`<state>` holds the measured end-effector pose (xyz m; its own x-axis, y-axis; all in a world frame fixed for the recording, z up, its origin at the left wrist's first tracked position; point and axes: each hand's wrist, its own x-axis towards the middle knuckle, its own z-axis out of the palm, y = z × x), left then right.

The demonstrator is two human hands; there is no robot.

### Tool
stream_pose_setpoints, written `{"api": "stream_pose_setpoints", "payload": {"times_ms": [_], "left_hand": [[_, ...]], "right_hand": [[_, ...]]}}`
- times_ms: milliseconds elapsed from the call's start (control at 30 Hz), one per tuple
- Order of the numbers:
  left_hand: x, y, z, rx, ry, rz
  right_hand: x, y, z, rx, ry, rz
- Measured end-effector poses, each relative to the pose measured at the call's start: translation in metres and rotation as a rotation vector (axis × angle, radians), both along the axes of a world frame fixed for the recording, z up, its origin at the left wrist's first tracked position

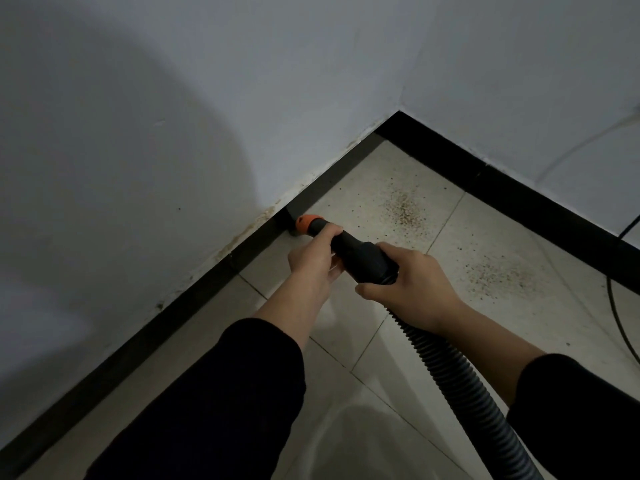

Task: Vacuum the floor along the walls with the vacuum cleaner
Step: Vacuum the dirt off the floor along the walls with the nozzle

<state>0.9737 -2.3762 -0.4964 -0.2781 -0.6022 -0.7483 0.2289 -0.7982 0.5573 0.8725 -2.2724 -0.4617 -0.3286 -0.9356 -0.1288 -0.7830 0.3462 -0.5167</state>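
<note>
While the left hand [311,259] and the right hand [412,284] both hold the black tube [360,252] of the vacuum cleaner, its orange tip [306,223] points down to the place where the floor [502,230] meets the black skirting [207,289] of the left wall [138,133]. The tip is touching or almost touching the skirting; I cannot tell which, because it is dark there. Of the two hands, the left one is in front, with its fingers curled round the thin part of the tube just behind the orange tip. The right one is behind it and grips the thicker end, where the ribbed hose [446,372] joins. The hose runs from there under the right forearm to the lower right edge of the view. Both arms wear dark sleeves [225,393]. On the pale tiles, to the right of the tube, a patch of brown crumbs [403,209] lies near the corner, and a second patch [498,275] lies further right. A black cable [620,320] lies on the floor at the right edge.
</note>
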Motion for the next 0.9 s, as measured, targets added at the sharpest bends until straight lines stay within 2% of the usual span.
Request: {"api": "stream_pose_setpoints", "payload": {"times_ms": [900], "left_hand": [[0.043, 0.036, -0.003, -0.026, -0.028, 0.044]], "right_hand": [[0.034, 0.032, 0.001, 0.005, -0.039, 0.082]]}}
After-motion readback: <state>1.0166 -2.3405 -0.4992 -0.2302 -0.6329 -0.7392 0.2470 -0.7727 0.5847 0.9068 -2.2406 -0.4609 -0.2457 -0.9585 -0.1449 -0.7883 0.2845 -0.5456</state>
